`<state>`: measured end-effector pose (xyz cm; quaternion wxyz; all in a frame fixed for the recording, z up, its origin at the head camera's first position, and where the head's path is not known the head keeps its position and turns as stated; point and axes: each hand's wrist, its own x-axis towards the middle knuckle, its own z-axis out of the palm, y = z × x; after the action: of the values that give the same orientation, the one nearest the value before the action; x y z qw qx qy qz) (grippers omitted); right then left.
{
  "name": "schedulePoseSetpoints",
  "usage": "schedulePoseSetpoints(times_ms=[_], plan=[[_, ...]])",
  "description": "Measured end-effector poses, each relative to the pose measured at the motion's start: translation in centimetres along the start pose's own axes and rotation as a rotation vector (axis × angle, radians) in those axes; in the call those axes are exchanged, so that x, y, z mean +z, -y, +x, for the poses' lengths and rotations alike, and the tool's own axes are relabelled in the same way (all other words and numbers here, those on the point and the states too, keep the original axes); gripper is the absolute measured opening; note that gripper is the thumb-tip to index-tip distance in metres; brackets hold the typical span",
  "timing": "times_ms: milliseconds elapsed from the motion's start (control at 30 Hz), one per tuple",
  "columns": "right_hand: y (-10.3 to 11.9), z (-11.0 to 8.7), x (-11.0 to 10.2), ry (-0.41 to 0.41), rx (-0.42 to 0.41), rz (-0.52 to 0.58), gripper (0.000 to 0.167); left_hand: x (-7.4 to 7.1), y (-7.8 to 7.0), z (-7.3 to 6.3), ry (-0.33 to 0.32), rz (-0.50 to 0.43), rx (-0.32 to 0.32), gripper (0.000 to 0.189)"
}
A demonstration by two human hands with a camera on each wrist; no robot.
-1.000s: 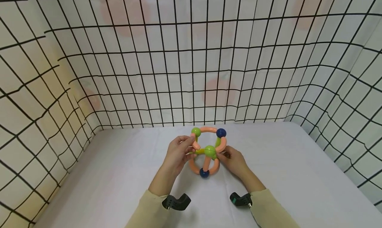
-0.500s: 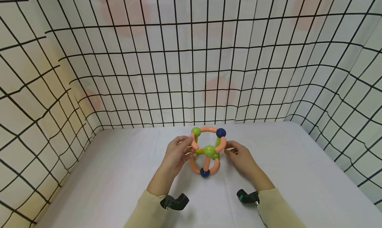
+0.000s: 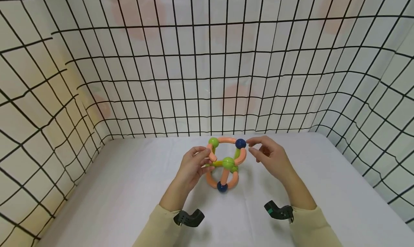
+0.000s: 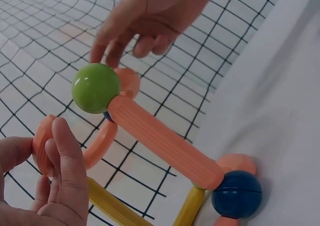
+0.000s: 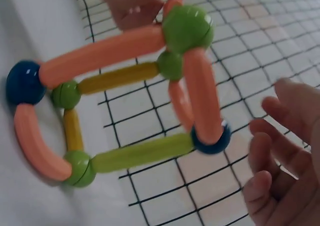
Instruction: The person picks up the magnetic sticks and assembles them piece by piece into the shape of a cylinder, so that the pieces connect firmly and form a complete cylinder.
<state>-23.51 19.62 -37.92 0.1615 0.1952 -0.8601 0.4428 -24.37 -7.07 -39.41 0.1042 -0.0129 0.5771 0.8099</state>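
A cube-like frame of magnetic balls and sticks (image 3: 224, 176) stands on the white cloth in the head view. Its balls are green and dark blue; its sticks are orange, yellow and green, some curved. My left hand (image 3: 191, 167) pinches a curved orange stick (image 4: 43, 145) between thumb and fingers at the frame's upper left. In the left wrist view, that stick's lower end is hidden behind the fingers. To the right of the frame, my right hand (image 3: 271, 156) has its thumb and fingers apart, fingertips close by the upper blue ball (image 3: 240, 143), with nothing between them.
White cloth (image 3: 129, 189) covers the tabletop around the frame. Black grid netting (image 3: 178, 78) over pale sheeting rises at the back and both sides. A black camera mount (image 3: 189, 218) sits at the left wrist, another camera mount (image 3: 279, 210) at the right.
My right hand has drawn away from the front green ball and moved up and right, to beside the upper blue ball. The left hand keeps its pinch, and the frame stays put.
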Motion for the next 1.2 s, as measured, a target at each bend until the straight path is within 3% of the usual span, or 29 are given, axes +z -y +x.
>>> schedulePoseSetpoints(times_ms=[167,300,867,1200], plan=[[1.7,-0.2,0.8,0.155,-0.093,-0.032,0.032,-0.1,-0.1,-0.1,-0.008,0.002,-0.001,0.038],[2.2,-0.2,1.8,0.186,-0.114,-0.053,0.034,-0.2,-0.1,-0.1,-0.008,-0.001,-0.005,0.038],[2.8,-0.4,4.1,0.128,-0.119,0.041,0.026,0.0,0.0,0.1,-0.002,0.0,0.003,0.04],[2.8,-0.4,4.4,0.104,-0.151,-0.034,0.027,0.2,0.1,0.0,-0.008,0.026,0.014,0.04]])
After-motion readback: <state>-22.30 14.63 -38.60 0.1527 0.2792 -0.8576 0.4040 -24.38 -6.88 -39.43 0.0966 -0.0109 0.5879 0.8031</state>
